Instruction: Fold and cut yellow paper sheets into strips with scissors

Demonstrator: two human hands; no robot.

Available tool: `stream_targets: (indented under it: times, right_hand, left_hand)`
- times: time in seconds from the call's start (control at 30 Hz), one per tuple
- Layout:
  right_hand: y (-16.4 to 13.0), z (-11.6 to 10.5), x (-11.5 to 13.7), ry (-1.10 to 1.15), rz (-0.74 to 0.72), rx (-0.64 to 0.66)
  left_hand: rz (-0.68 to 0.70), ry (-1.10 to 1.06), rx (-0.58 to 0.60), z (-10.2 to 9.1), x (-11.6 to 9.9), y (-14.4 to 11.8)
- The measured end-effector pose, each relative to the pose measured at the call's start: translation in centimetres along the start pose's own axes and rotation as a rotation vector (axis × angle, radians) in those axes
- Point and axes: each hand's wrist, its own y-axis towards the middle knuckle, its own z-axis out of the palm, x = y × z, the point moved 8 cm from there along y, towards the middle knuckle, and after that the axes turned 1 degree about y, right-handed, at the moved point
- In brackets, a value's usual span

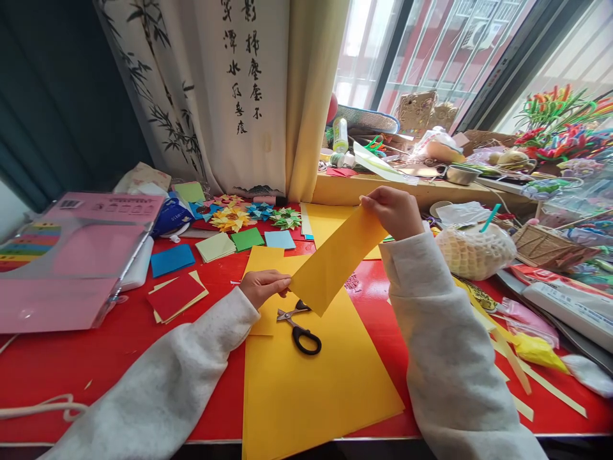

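Observation:
I hold a long yellow paper strip [335,259] slanted above the table. My left hand [262,285] pinches its lower left end, and my right hand [393,209] pinches its upper right end. Under the strip lie black-handled scissors [299,327] on a large yellow paper sheet [311,377] spread over the red table [96,358]. Both sleeves are pale and fuzzy.
A pink paper pack [76,255] sits at the left. Small coloured paper squares [172,259] and folded paper stars [232,218] lie behind. A mesh-wrapped cup [474,249], yellow offcut strips [522,377], a basket [546,246] and windowsill clutter fill the right.

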Motion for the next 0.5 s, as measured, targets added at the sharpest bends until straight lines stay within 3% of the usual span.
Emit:
stream_targets:
  times: [0.23, 0.33, 0.5]
  right_hand:
    - [0.2, -4.6, -2.1, -0.086, 0.076, -0.193]
    - [0.3, -5.3, -1.8, 0.022, 0.014, -0.088]
    - [-0.5, -5.4, 1.9, 0.165, -0.067, 0.081]
  left_hand:
    - [-0.004, 0.049, 0.052, 0.5, 0.7, -0.2]
    - [-0.009, 0.065, 0.015, 0.1, 1.0, 0.0]
    - [-0.033, 0.057, -0.091, -1.0, 1.1, 0.3]
